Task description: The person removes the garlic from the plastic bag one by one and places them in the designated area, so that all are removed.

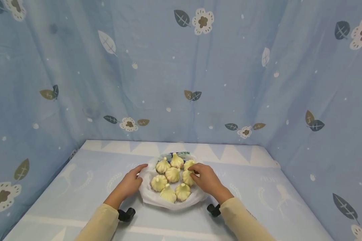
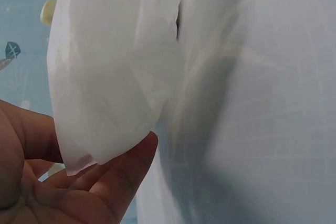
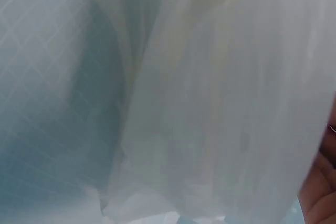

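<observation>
A white plastic bag [image 1: 149, 197] lies on the table with its mouth spread wide and rim rolled down. Several pale garlic bulbs [image 1: 172, 174] sit inside it in a loose ring. My left hand [image 1: 129, 184] holds the bag's left rim; in the left wrist view a fold of the bag [image 2: 105, 87] lies between the thumb and fingers. Over the right side of the bag, my right hand [image 1: 209, 180] has thumb and fingertips at the top of one garlic bulb [image 1: 187, 178], seeming to pinch it. The bag's wall [image 3: 220, 103] hides most of that hand in the right wrist view.
Printed blue and green marks [image 1: 184, 153] show on the bag's far side. Black wrist-worn pieces [image 1: 126, 215] sit under both forearms. A pale blue patterned cloth covers the table [image 1: 78, 187], and a blue floral curtain [image 1: 169, 67] surrounds its back and sides.
</observation>
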Demonstrator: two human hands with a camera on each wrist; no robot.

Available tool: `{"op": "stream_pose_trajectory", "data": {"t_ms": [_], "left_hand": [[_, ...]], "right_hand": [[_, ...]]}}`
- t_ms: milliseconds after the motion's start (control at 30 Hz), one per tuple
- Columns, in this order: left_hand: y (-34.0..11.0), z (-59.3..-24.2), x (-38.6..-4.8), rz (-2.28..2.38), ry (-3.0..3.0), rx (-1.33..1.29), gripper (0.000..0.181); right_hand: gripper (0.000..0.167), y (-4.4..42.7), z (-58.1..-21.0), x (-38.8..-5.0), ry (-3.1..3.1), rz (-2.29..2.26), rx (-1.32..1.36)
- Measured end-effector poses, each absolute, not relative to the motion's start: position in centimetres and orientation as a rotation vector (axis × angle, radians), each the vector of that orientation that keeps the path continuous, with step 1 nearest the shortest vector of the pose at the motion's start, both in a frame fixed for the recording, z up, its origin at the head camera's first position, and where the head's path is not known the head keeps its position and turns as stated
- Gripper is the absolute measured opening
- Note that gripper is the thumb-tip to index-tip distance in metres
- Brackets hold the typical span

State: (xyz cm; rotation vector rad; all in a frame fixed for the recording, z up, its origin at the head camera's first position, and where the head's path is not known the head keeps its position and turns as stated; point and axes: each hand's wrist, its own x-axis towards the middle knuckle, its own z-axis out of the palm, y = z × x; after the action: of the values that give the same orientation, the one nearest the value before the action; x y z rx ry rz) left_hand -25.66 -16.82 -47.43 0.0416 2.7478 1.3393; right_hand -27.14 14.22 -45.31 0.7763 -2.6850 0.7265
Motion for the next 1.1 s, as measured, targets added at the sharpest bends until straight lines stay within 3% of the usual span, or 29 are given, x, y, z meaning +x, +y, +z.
{"op": "stream_pose_trajectory", "data": {"t_ms": [1100], "left_hand": [[-17.1,-48.0,-26.0,1.301,2.804,0.033,0.054]], "right_hand": [[0.026,20.3,-41.3,-27.4,-2.409,0.694,0.717]]}}
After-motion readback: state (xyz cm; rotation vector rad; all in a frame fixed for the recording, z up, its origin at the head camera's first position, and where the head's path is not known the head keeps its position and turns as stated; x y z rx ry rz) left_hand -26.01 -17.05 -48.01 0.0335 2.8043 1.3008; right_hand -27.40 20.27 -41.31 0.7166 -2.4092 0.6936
